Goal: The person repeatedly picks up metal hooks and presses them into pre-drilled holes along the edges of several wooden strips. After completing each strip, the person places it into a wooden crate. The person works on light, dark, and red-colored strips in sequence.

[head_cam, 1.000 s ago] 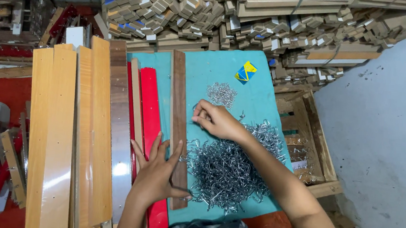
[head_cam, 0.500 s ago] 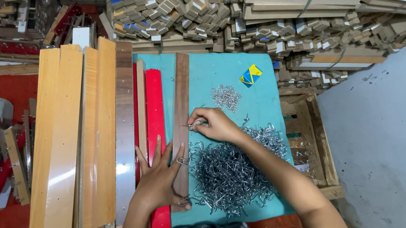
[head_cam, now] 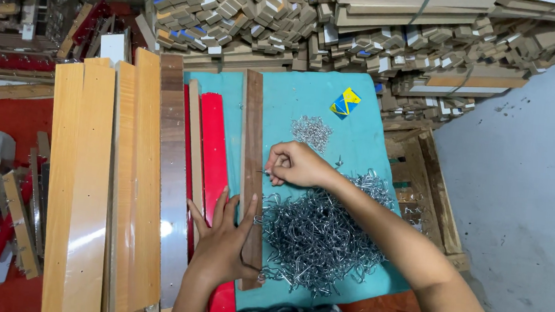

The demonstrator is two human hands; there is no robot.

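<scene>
My left hand [head_cam: 223, 241] lies flat, fingers spread, pinning the near end of the dark wooden strip [head_cam: 251, 149] on the teal-covered table [head_cam: 358, 133]. My right hand [head_cam: 295, 165] is pinched shut on a small metal clip [head_cam: 265, 172], its tip right at the strip's right edge. I judge I am fitting a clip to the strip; the next move calls for steady pressure and a true line. The heap of metal clips [head_cam: 321, 235] lies just beside, partly under my forearm. The clip's shape is too small to make out, and my left palm hides the strip's near end.
</scene>
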